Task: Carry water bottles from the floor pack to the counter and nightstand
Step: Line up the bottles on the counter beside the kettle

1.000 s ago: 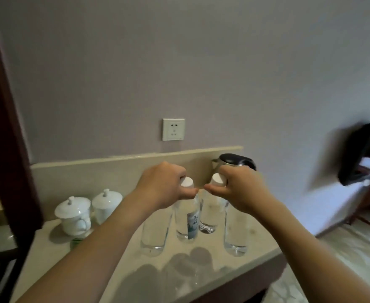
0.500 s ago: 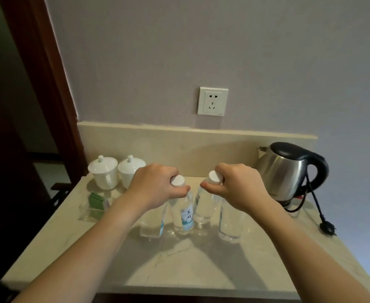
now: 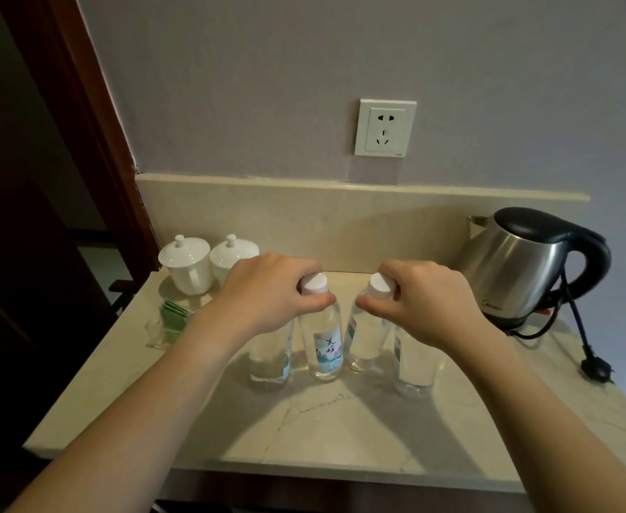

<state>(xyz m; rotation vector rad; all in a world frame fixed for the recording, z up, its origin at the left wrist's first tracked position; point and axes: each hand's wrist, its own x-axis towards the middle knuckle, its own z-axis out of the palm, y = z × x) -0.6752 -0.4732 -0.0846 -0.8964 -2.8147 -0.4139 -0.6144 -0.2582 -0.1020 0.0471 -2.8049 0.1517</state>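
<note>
1. Two bare forearms reach in from the near edge over the counter [image 3: 304, 431], a pale marble top.
2. Four bottles stand upright in a close row at mid-counter, two under each hand, their bases on the marble.
3. The left hand [image 3: 267, 294] is curled over its pair: thumb and fingers pinch the neck of the labelled bottle [image 3: 324, 346] below its white cap, and the outer left bottle [image 3: 269, 359] hangs under the palm, its top hidden.
4. The right hand [image 3: 426, 299] is curled likewise: thumb and forefinger pinch the neck of the inner right bottle [image 3: 365, 338] under its white cap, and the outer right bottle [image 3: 415, 361] sits below the palm, its top hidden.
5. Two white caps show; the other two cannot be seen.
6. To the left lies one clear tray [image 3: 161, 335] with green packets [image 3: 172, 314], which are too small to count.
7. Behind it stand two white lidded cups [image 3: 187, 266], side by side.
8. At far right sits one steel kettle [image 3: 515, 268] with a black handle; its cord runs to a plug [image 3: 596, 370] lying on the counter.
9. One white socket [image 3: 384, 128] is on the wall above the backsplash.
</note>
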